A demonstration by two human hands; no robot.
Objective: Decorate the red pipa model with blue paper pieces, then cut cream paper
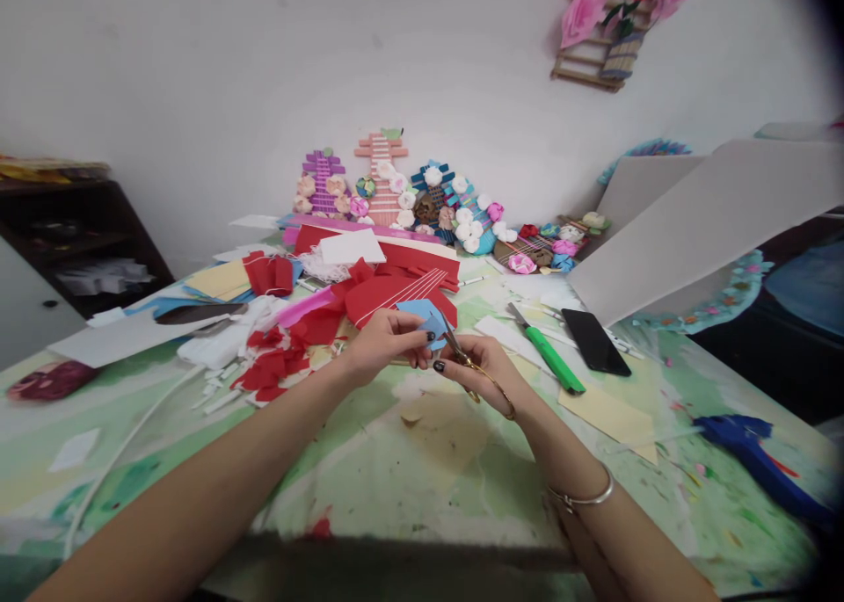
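Observation:
Between the thumb and fingers of my left hand (390, 345) is a small piece of blue paper (428, 317), held up over the table's middle. My right hand (484, 369) is closed around gold-handled scissors (484, 382), whose blades touch or overlap the right side of the blue paper. How far the blades are apart I cannot tell. Just behind both hands lies a red instrument-shaped paper piece (396, 296) with white strings. Red paper scraps (280, 356) are heaped left of my left hand.
Right of my hands lie a green utility knife (550, 356), a black phone (595, 342) and a blue glue gun (758, 457). Decorated paper instruments (381, 180) lean on the wall. A grey board (712, 206) rises at the right. A white cable (132, 439) crosses the left side.

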